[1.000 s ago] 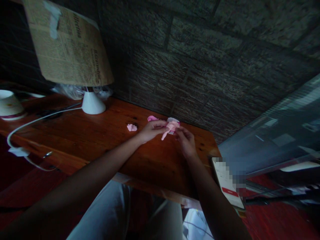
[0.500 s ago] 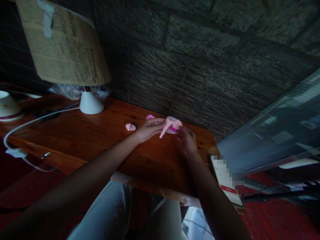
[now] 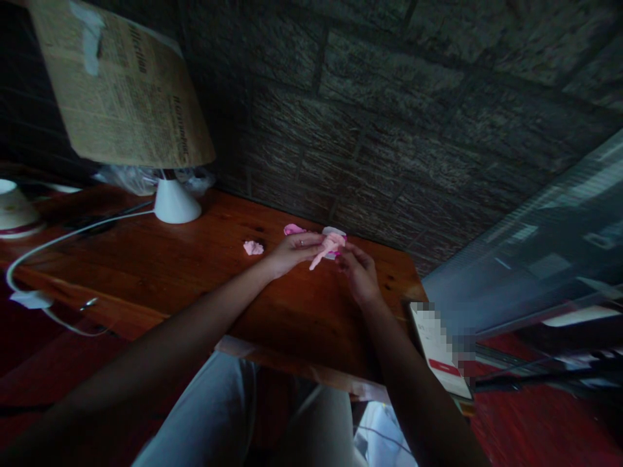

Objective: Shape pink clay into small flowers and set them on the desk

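A soft, light pink piece of modelling clay (image 3: pixel 333 244) is held above the wooden table, with a thin tail hanging down to the left. My left hand (image 3: pixel 294 253) is closed on its left side, a ring on one finger. From the right, my right hand (image 3: pixel 359 267) pinches its edge with bent fingers. Just behind the clay shows a whitish round lid or dish (image 3: pixel 335 230), mostly covered, with darker pink at its edge. A small crumpled pink lump (image 3: pixel 253 248) lies left of my left hand. Beyond that hand is a brighter pink piece (image 3: pixel 293 229).
A lamp (image 3: pixel 177 202) with a newsprint shade stands at the back left, its white cable (image 3: pixel 73 228) running over the table edge. A paper cup (image 3: pixel 14 211) is at far left. A tablet-like flat object (image 3: pixel 438 350) lies at the right edge. A stone-patterned wall (image 3: pixel 379 136) rises behind.
My right hand has shifted slightly left, closer to my left hand. The clay's right part, spread out before, is now folded in toward the middle.
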Motion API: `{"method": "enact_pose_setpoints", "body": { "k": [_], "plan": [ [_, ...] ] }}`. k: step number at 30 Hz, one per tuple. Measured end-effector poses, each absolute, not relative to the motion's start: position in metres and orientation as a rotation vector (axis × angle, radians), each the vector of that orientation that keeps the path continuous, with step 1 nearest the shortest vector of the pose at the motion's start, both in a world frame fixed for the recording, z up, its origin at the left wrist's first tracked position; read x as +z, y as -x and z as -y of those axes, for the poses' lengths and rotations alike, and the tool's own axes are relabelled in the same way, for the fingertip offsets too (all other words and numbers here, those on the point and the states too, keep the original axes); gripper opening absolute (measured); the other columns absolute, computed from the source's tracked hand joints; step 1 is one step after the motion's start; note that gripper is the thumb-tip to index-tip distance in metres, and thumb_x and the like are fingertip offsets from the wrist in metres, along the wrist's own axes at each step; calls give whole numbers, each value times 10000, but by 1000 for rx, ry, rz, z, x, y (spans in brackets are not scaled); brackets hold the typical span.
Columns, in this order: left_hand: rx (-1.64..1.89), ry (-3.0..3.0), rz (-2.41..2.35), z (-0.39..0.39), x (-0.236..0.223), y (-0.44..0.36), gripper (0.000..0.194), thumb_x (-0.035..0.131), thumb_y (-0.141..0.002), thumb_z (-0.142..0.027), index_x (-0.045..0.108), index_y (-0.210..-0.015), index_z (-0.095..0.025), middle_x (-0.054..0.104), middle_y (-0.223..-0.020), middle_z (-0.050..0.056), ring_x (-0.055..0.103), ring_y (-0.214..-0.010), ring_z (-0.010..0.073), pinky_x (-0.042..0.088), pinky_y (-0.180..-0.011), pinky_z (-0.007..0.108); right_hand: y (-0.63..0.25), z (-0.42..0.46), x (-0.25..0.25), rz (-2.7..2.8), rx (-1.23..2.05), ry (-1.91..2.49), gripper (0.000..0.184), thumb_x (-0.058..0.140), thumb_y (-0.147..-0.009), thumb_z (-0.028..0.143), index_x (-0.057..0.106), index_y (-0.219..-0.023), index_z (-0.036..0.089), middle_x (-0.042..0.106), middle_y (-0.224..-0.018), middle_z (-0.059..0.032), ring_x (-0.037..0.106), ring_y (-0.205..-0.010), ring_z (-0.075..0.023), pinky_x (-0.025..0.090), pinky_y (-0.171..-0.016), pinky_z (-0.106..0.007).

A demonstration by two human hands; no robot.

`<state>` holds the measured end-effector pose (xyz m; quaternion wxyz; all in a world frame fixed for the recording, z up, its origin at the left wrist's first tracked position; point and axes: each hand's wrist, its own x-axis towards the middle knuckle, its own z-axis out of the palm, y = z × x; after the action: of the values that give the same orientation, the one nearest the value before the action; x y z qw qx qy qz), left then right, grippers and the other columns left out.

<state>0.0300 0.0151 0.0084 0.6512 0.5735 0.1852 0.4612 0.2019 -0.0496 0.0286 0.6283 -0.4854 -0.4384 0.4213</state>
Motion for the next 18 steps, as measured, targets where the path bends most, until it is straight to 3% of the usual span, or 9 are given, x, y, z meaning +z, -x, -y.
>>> {"method": "enact_pose_setpoints", "body": {
  "k": [18],
  "plan": [
    [1124,-1329,-444,-16,12,-29,408,858,-742,-376,793,-1077,-152,774,-1158,126,716,-1083,243,522,-1026,415,-201,50,29,967,991,1088,302,845,-621,447,780,-826,234,672,-640,31,546,-587,-118,384,-555,-255]
  ]
}}
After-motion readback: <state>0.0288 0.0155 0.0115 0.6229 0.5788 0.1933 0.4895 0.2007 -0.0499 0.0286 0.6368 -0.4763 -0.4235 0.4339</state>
